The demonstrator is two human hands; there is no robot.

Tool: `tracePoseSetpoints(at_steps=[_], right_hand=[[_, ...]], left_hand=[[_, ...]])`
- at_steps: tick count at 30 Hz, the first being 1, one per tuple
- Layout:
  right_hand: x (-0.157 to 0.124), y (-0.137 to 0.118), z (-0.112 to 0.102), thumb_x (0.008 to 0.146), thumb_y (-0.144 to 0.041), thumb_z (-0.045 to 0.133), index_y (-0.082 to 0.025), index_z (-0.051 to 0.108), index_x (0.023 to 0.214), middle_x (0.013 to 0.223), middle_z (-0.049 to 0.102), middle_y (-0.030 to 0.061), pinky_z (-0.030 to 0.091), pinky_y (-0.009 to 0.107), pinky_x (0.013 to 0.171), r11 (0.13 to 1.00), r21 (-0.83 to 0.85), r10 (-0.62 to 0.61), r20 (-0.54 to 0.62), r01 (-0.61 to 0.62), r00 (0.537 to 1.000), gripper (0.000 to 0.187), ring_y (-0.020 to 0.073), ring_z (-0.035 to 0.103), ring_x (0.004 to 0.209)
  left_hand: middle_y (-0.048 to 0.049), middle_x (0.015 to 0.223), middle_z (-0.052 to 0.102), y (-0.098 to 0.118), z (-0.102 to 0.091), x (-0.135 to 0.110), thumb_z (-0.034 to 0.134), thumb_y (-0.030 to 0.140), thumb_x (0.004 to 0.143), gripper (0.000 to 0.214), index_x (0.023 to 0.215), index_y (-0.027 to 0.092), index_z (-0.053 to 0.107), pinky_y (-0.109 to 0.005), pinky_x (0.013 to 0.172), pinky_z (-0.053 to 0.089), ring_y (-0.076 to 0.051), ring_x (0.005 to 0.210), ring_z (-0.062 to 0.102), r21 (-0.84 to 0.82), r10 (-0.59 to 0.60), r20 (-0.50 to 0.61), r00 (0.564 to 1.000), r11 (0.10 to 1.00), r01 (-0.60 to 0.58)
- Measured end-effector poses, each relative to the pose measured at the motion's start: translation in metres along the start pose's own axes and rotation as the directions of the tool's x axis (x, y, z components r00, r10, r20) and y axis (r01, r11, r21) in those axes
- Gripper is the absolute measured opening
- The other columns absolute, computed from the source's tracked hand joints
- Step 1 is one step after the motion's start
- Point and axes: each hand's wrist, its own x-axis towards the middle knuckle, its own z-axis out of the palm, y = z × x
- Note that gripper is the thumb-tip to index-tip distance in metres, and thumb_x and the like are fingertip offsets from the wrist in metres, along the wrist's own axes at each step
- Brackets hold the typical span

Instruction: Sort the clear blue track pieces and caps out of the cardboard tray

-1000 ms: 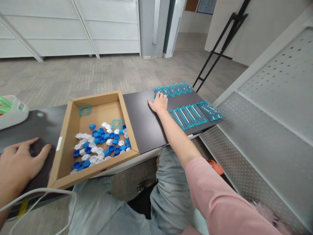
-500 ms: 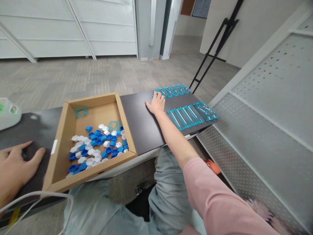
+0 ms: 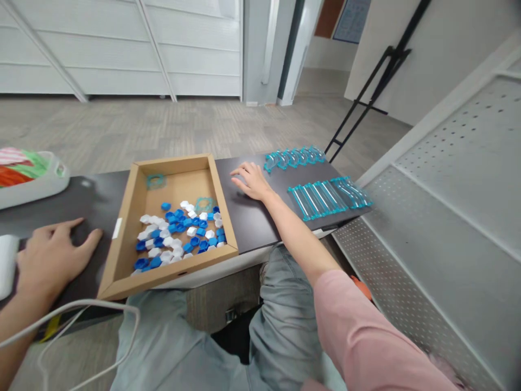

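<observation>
My right hand [image 3: 253, 181] is over the dark table between the cardboard tray and the clear pieces, fingers apart, holding nothing. Just right of it lies a row of curved clear pieces with teal ends [image 3: 293, 157]. Nearer to me, straight clear tubes with teal ends [image 3: 317, 199] lie side by side, with wavy ones [image 3: 352, 191] at their right. My left hand [image 3: 55, 255] rests on the table left of the tray, thumb and fingers spread, with nothing in it. Inside the cardboard tray [image 3: 125, 209] are blue and white hexagonal pieces [image 3: 179, 233] and two teal-edged clear pieces [image 3: 204, 204].
A white basket [image 3: 38, 187] with red and green contents stands at the far left of the table. A white object [image 3: 7, 266] lies by my left hand. A white cable [image 3: 81, 304] loops in front. At the right stands a perforated metal panel [image 3: 439, 217].
My right hand has drawn back left from the curved clear pieces onto the bare tabletop. The view has shifted left, bringing more of the basket into sight. My left hand stays on the table.
</observation>
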Motion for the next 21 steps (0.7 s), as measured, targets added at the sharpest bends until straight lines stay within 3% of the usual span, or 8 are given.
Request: tracePoseSetpoints(at_steps=[3, 7, 9, 11, 14, 21], right_hand=[[0.001, 0.003, 0.008, 0.125, -0.042, 0.051, -0.023, 0.082, 0.142, 0.141, 0.074, 0.0144, 0.043, 0.05, 0.126, 0.998, 0.06, 0.021, 0.017, -0.022, 1.0, 0.04, 0.0335, 0.063, 0.134], [0.006, 0.013, 0.016, 0.121, -0.039, 0.055, -0.021, 0.083, 0.139, 0.141, 0.075, 0.0174, 0.043, 0.055, 0.127, 0.986, 0.061, 0.157, -0.059, -0.153, 0.986, 0.038, 0.038, 0.063, 0.137], [0.006, 0.016, 0.015, 0.116, -0.04, 0.064, -0.018, 0.078, 0.15, 0.155, 0.07, 0.022, 0.041, 0.059, 0.129, 0.954, 0.001, 0.297, -0.151, -0.3, 0.943, 0.043, 0.0425, 0.058, 0.146], [0.004, 0.017, 0.013, 0.112, -0.041, 0.069, -0.011, 0.067, 0.165, 0.172, 0.059, 0.0278, 0.038, 0.063, 0.132, 0.883, -0.043, 0.447, -0.225, -0.467, 0.866, 0.061, 0.0467, 0.051, 0.157], [0.002, 0.02, 0.01, 0.112, -0.046, 0.069, -0.005, 0.057, 0.174, 0.183, 0.049, 0.0317, 0.033, 0.065, 0.137, 0.79, -0.067, 0.587, -0.206, -0.61, 0.783, 0.075, 0.0493, 0.043, 0.165], [0.001, 0.023, 0.009, 0.116, -0.047, 0.064, -0.008, 0.066, 0.162, 0.184, 0.049, 0.03, 0.033, 0.061, 0.141, 0.809, -0.092, 0.566, -0.148, -0.581, 0.811, 0.06, 0.0435, 0.046, 0.17]], left_hand=[[-0.0377, 0.175, 0.052, 0.028, -0.027, -0.023, 0.028, 0.077, 0.11, 0.102, 0.175, 0.004, 0.055, -0.074, 0.133, 0.044, -0.05, 0.171, 0.044, -0.138, -0.015, -0.015, 1.0, 0.99, 0.012], [-0.0362, 0.177, 0.048, 0.041, -0.043, -0.036, 0.034, 0.073, 0.115, 0.095, 0.177, 0.003, 0.052, -0.068, 0.139, 0.038, -0.047, 0.171, 0.044, -0.198, -0.026, 0.016, 1.0, 0.98, 0.029], [-0.0347, 0.177, 0.047, 0.041, -0.044, -0.037, 0.034, 0.074, 0.115, 0.096, 0.177, 0.003, 0.051, -0.069, 0.139, 0.036, -0.049, 0.171, 0.044, -0.213, -0.03, 0.022, 0.999, 0.976, 0.034], [-0.0341, 0.177, 0.047, 0.039, -0.042, -0.036, 0.034, 0.074, 0.115, 0.095, 0.177, 0.003, 0.052, -0.071, 0.139, 0.036, -0.051, 0.171, 0.044, -0.217, -0.04, 0.014, 0.999, 0.975, 0.042], [-0.0349, 0.176, 0.047, 0.035, -0.035, -0.031, 0.032, 0.076, 0.113, 0.097, 0.176, 0.005, 0.054, -0.075, 0.137, 0.038, -0.055, 0.17, 0.044, -0.207, -0.045, 0.001, 0.999, 0.977, 0.044], [-0.0357, 0.176, 0.047, 0.029, -0.029, -0.023, 0.03, 0.079, 0.109, 0.103, 0.176, 0.005, 0.054, -0.077, 0.135, 0.041, -0.057, 0.169, 0.045, -0.184, -0.037, 0.016, 0.999, 0.982, 0.039]])
